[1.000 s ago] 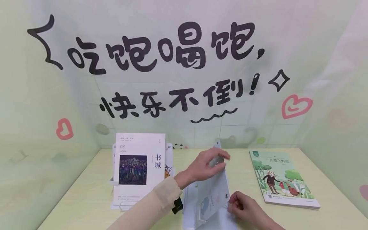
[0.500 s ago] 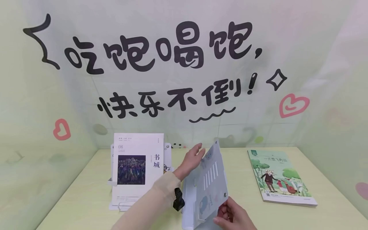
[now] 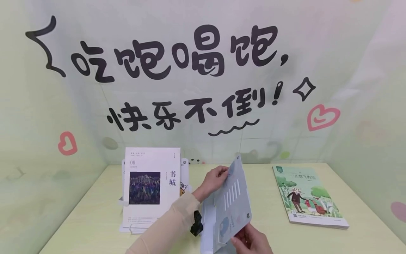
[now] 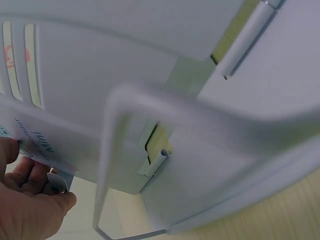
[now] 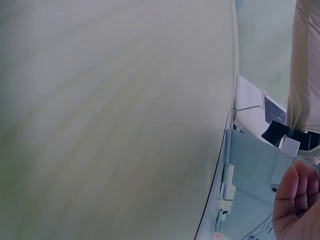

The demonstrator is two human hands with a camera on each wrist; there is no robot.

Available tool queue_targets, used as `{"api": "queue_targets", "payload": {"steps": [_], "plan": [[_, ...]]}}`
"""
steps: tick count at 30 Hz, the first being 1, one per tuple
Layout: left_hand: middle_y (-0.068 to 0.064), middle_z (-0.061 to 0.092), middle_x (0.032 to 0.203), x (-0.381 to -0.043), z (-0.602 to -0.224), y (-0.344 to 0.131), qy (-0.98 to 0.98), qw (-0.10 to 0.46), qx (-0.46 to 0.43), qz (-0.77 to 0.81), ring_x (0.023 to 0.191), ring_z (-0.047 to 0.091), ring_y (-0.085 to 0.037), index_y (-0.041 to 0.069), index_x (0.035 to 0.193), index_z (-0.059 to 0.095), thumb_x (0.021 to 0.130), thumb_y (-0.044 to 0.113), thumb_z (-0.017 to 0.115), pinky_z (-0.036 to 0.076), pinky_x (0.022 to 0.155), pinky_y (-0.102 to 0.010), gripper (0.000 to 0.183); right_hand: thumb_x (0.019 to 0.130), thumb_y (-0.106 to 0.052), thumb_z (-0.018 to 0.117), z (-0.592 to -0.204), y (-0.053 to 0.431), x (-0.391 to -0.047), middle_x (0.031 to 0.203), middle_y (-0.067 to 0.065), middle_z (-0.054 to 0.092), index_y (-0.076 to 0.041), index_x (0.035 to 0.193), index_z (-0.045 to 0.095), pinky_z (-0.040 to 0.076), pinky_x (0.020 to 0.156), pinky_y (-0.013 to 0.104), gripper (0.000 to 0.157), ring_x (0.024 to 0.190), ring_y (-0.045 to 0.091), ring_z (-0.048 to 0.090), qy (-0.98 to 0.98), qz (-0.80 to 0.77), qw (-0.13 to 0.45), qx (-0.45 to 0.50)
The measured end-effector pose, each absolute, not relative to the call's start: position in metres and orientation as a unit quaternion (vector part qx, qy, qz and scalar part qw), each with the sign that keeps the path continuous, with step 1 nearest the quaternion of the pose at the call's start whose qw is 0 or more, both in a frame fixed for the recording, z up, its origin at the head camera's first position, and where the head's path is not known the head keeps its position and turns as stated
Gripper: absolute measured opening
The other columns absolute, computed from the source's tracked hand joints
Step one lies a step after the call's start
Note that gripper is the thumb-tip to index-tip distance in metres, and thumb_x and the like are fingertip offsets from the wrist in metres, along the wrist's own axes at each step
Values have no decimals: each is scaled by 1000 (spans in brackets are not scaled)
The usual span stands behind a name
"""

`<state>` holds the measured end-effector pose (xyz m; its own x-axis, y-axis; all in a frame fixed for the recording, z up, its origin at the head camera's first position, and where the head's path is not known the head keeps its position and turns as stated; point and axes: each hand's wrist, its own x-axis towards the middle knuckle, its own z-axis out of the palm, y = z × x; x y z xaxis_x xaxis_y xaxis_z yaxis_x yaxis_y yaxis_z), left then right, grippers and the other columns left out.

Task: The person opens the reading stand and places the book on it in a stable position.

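Observation:
A white metal book stand (image 3: 236, 203) stands unfolded on the table, its slotted, printed panel tilted up from the flat base. My left hand (image 3: 213, 181) reaches along the far side and holds the panel's upper left edge with bent fingers. In the left wrist view, the thumb and fingers of the left hand (image 4: 32, 200) close round the edge by a small tab; hinges and a wire loop show nearer the camera. With thumb and fingers, my right hand (image 3: 252, 240) grips the panel's lower right corner. Curled fingers of the right hand (image 5: 300, 205) show in the right wrist view.
Left of the hands, a white book (image 3: 153, 211) leans upright on a second book stand (image 3: 185, 173). A green picture book (image 3: 312, 197) lies flat on the table (image 3: 349, 197) at the right. A printed curtain (image 3: 203, 141) hangs behind and at both sides.
My left hand has gone from over the panel's face to its far left edge, where the fingers have bent onto it. My right hand has shifted left and lower, under the corner.

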<state>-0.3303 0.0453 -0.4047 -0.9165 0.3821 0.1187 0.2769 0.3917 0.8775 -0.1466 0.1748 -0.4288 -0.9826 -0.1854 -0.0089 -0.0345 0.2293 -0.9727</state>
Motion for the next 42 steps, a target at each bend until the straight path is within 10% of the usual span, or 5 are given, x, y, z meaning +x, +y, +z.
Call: {"api": "queue_targets", "payload": {"steps": [17,42], "plan": [[-23,47,137,-314,-402,24,849,21,149,506,128,43,-37,-5,136,42,97,9,38,37,105,-48,41,89,3,56,-435,231,-160,79,7,58,6,94,54,56,59,26,6,66,9,58,790,-601,-100,73],[-23,28,148,-259,-400,-27,840,32,163,517,136,28,-39,-8,143,26,99,6,36,27,109,-50,47,95,-3,52,-421,271,-243,95,14,60,6,109,57,56,70,24,18,78,3,60,823,-553,-127,40]]}}
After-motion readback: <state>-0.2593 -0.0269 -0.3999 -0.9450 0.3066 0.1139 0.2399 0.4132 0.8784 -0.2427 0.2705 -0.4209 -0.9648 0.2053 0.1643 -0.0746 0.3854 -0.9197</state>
